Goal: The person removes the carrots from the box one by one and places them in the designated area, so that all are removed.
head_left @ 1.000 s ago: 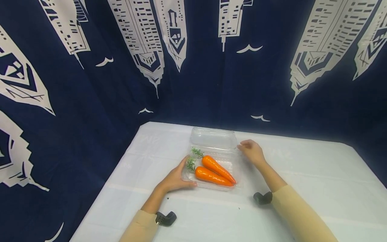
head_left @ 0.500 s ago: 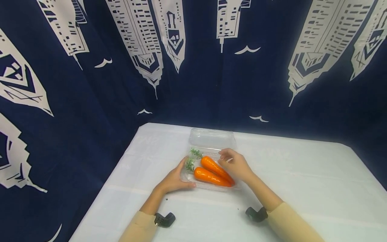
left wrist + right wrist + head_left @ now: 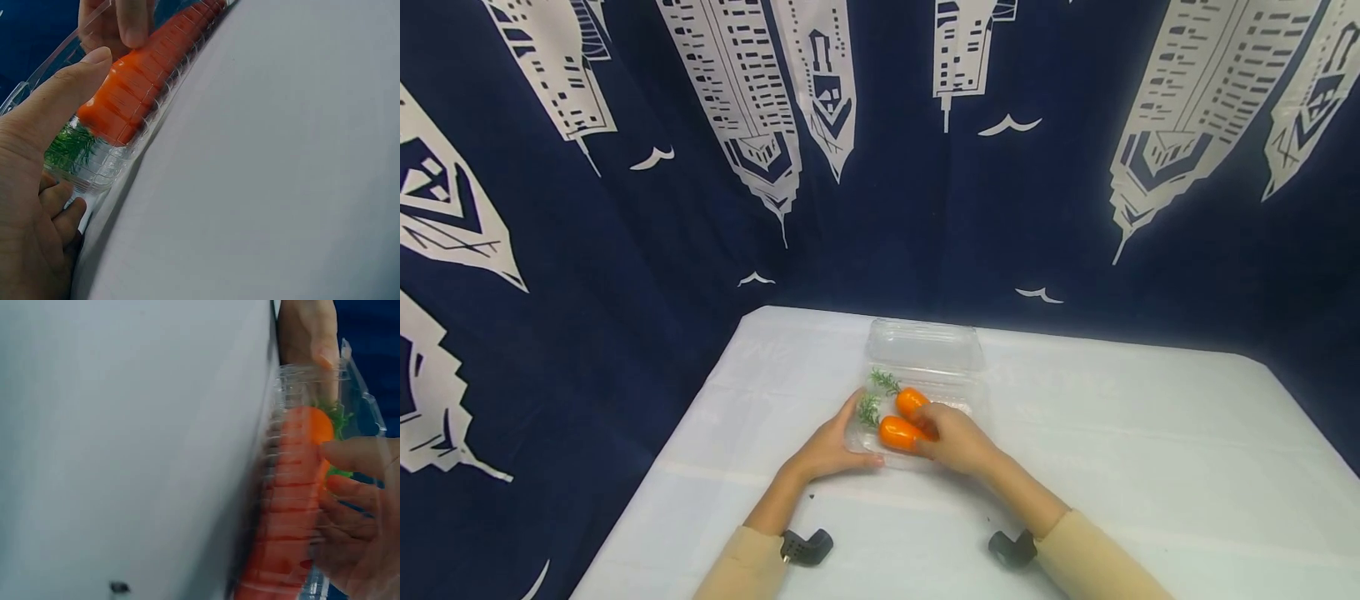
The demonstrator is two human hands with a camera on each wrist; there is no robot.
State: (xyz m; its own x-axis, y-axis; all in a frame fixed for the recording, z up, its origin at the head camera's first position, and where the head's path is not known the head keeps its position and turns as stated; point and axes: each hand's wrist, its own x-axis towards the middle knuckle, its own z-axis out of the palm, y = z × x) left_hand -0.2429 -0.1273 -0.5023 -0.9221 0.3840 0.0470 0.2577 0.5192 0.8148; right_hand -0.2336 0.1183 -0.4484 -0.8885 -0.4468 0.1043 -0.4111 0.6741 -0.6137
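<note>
Left hand [image 3: 831, 446]: thumb and fingers spread wide, gripping the left end of a clear, ribbed, rectangular plastic container [image 3: 955, 390]. In the left wrist view the thumb lies along the near wall; the lower fingers curl at the end wall. The container rests on the white-covered table [image 3: 1150, 433], its clear hinged lid [image 3: 925, 346] laid back beyond the fingers of both hands.

Right hand [image 3: 958, 442]: palm down over the container, thumb and fingers set narrow, curled around the glossy orange tapered near carrot [image 3: 898, 433]. Thumb on its near side, fingers on its far side; its tip end is hidden under the hand in the head view. The matching orange far carrot [image 3: 912, 402] lies just beyond the right fingertips; cannot tell whether they touch it. Both carrots lie inside the container.

Near green leafy top [image 3: 868, 410]: between the left thumb and index finger. Far green leafy top [image 3: 885, 382]: just beyond the left index fingertip.
</note>
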